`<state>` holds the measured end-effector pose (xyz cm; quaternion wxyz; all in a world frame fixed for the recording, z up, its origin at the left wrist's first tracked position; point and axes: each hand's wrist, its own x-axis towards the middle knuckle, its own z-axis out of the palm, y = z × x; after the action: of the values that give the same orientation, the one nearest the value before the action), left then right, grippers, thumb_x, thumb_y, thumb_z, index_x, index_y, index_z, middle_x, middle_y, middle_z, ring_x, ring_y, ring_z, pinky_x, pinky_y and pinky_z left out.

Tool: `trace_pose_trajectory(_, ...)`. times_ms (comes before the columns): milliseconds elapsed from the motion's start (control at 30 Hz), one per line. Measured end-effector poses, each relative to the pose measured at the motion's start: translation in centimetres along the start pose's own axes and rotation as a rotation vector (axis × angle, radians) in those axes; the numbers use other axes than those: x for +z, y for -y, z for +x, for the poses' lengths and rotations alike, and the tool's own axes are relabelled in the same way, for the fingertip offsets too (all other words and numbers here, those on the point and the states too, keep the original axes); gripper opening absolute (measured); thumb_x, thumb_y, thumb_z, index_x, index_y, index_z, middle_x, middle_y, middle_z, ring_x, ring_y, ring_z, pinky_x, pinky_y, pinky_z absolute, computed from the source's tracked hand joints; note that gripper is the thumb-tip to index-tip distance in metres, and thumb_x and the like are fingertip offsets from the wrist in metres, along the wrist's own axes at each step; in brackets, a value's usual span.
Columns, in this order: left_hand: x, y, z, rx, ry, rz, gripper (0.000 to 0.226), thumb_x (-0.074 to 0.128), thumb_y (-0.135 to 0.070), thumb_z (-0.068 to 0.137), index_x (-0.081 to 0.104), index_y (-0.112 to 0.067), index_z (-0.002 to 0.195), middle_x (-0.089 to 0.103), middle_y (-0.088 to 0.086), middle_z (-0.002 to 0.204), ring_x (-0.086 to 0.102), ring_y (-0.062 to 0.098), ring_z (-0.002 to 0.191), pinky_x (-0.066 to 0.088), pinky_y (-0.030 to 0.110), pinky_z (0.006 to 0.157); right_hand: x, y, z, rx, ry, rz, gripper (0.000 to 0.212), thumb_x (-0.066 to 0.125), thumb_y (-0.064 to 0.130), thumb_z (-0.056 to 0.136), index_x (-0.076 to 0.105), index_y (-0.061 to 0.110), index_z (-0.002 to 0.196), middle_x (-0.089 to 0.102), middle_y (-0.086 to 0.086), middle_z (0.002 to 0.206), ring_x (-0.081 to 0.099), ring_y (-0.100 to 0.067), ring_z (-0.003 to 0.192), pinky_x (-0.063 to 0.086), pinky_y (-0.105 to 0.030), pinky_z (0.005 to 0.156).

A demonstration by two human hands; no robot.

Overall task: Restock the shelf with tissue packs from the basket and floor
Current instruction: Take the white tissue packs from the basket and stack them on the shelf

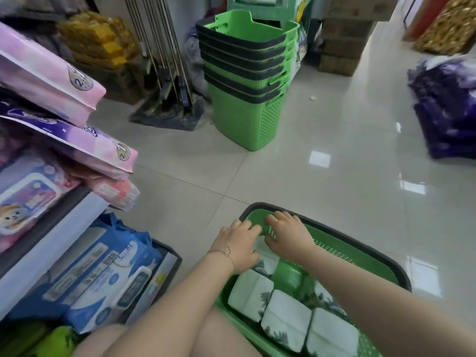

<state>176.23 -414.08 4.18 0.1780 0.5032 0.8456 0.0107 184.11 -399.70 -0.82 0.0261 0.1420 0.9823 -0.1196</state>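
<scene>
White leaf-print tissue packs [286, 320] lying side by side inside green basket [360, 256] on floor [283, 163], beside shelf [38, 253].

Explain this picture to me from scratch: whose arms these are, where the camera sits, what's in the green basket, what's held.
There is no machine here. A person wears one wide-angle camera on the head, looking down at their own bare arms. The left hand and right hand reach into the far end of a green basket on the tiled floor. White tissue packs lie in it. Both hands' fingers curl over something pale there, but whether they already hold it cannot be told. On the left is the shelf, with pink and blue packs. Further off are stacked green baskets and a pile of purple packs.
</scene>
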Motion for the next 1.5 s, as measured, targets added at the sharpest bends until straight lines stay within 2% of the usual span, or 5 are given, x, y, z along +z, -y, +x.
trace_pose_trajectory(233, 3.5, -0.9, 1.5, 0.009, 0.231, 0.016, 0.038, 0.047, -0.033, 0.089, 0.045, -0.023, 0.125, 0.046, 0.003, 0.129, 0.04, 0.025, 0.121, 0.036, 0.041, 0.097, 3.7, -2.0, -1.2, 0.146, 0.208, -0.032, 0.037, 0.049, 0.029, 0.087, 0.046, 0.016, 0.121, 0.052, -0.005, 0.115, 0.047, -0.026, 0.11, 0.037, -0.037, 0.092)
trace_pose_trajectory(467, 4.8, -1.5, 2.3, -0.01, 0.387, -0.024, 0.039, 0.047, -0.034, 0.088, 0.046, -0.023, 0.126, 0.046, 0.003, 0.129, 0.04, 0.023, 0.122, 0.035, 0.04, 0.096, 7.8, -2.8, -1.7, 0.28, 0.344, 0.046, 0.065, 0.061, 0.041, 0.084, 0.034, 0.018, 0.139, 0.045, -0.008, 0.132, 0.042, -0.029, 0.122, 0.032, -0.045, 0.106)
trace_pose_trajectory(700, 4.9, -1.6, 2.4, 0.0, 0.412, -0.079, 0.043, 0.047, -0.032, 0.089, 0.042, -0.022, 0.131, 0.043, 0.003, 0.133, 0.037, 0.023, 0.125, 0.032, 0.042, 0.098, 10.5, -2.0, 0.2, 0.224, 0.448, 0.035, 0.078, 0.062, 0.052, 0.078, 0.023, 0.032, 0.143, 0.014, -0.01, 0.155, 0.009, -0.037, 0.143, 0.015, -0.057, 0.112)
trace_pose_trajectory(1100, 4.4, -1.1, 3.1, -0.024, 0.371, -0.08, 0.043, 0.047, -0.036, 0.091, 0.041, -0.019, 0.13, 0.044, 0.006, 0.131, 0.04, 0.026, 0.121, 0.036, 0.042, 0.093, 12.0, -0.6, 1.1, 0.357, 0.431, 0.115, 0.058, 0.062, 0.022, 0.08, 0.029, 0.021, 0.128, 0.036, -0.019, 0.129, 0.032, -0.037, 0.123, 0.041, -0.048, 0.094)
trace_pose_trajectory(1500, 3.7, -0.3, 2.2, -0.105, 0.227, -0.328, 0.044, 0.052, -0.04, 0.09, 0.044, -0.024, 0.129, 0.046, 0.001, 0.129, 0.049, 0.021, 0.113, 0.044, 0.039, 0.095, 5.5, -1.8, -1.8, 0.366, 0.333, 0.066, 0.081, 0.069, 0.058, 0.067, 0.033, 0.031, 0.134, 0.047, -0.009, 0.12, 0.039, -0.03, 0.119, 0.042, -0.044, 0.1)
